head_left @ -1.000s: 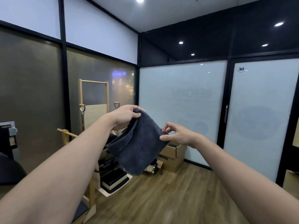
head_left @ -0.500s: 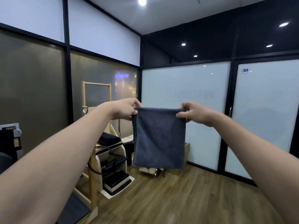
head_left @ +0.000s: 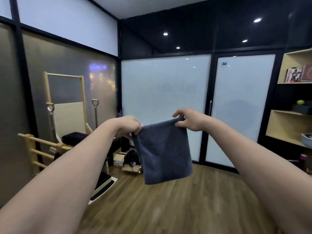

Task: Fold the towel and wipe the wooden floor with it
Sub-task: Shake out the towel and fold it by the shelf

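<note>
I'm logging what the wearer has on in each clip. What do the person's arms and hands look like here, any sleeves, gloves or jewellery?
Both forearms are bare along all that shows; no sleeve comes into view. The left hand and right hand wear no gloves, and no watch, ring or bracelet shows on them.

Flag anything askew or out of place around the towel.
The dark grey towel hangs slightly crooked: right hand pinches its corner higher than left hand. Nothing else stands out.
</note>
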Demonstrator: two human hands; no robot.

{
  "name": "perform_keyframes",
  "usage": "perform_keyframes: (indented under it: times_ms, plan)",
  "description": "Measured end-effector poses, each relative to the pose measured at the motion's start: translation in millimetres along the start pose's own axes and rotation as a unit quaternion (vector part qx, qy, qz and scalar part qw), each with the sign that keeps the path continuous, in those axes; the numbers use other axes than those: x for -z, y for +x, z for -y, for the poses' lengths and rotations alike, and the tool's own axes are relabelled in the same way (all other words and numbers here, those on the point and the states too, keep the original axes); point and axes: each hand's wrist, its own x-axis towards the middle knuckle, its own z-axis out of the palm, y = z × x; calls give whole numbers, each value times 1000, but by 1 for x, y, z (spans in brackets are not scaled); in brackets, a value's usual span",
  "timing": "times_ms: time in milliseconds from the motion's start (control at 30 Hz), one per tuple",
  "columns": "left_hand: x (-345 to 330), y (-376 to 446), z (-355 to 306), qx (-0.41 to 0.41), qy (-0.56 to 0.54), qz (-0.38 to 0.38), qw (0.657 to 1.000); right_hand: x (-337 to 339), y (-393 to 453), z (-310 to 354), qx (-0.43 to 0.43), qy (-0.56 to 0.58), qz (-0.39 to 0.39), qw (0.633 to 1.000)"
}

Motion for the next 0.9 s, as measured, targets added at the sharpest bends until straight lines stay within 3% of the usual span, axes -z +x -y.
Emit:
perform_keyframes:
  times_ms: [100, 233, 367, 467, 567, 700, 900]
  plan:
    - [-29, 23, -11, 12, -20, 27, 999, 5, -1, -36, -32, -75, 73, 994]
    - [-61, 67, -18, -32, -239, 80, 967, 21, 2, -96, -77, 149, -1, 986]
    - [-68, 133, -94, -160, -378, 36, 911, 83, 32, -139, -40, 389, -165, 906]
    - [-94, 176, -141, -203, -451, 61, 867, 118, 45, -179, -12, 534, -152, 832]
    - [-165, 218, -130, -164, -432, 114, 880, 89, 44, -247, -73, 529, -108, 839]
    - [-252, 266, -125, -92, -410, 75, 904, 59, 41, -329, -152, 488, -169, 843]
    - [-302, 341, -174, -103, -433, 100, 890, 85, 61, -411, -169, 451, -271, 834]
